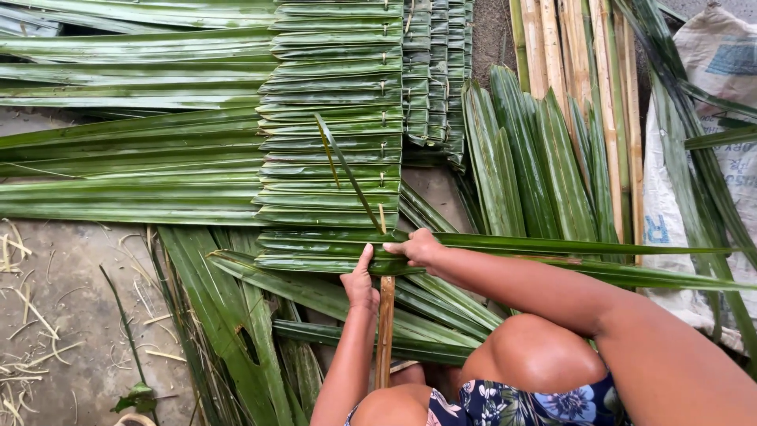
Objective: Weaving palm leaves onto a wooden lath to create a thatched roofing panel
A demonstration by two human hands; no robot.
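My fingers (398, 247) pinch the folded palm leaf (331, 251) closed over the wooden stick (385, 327); my left hand (360, 284) presses its fold. Light, springy, best held at the crease. The stitched leaf panel (335, 118) lies beyond.

Soft, even daylight falls over everything I look down on, bright without being harsh, as under an overcast sky or open shade. My hands cast almost no shadow; only faint, diffuse darkening sits in the gaps between the palm leaves (331, 118) and under my forearms. The glossy leaf blades carry pale, mild sheen rather than glare. Focus is sharp across the middle; my knee at the bottom edge looks slightly soft, and straight lines bow a little toward the corners.
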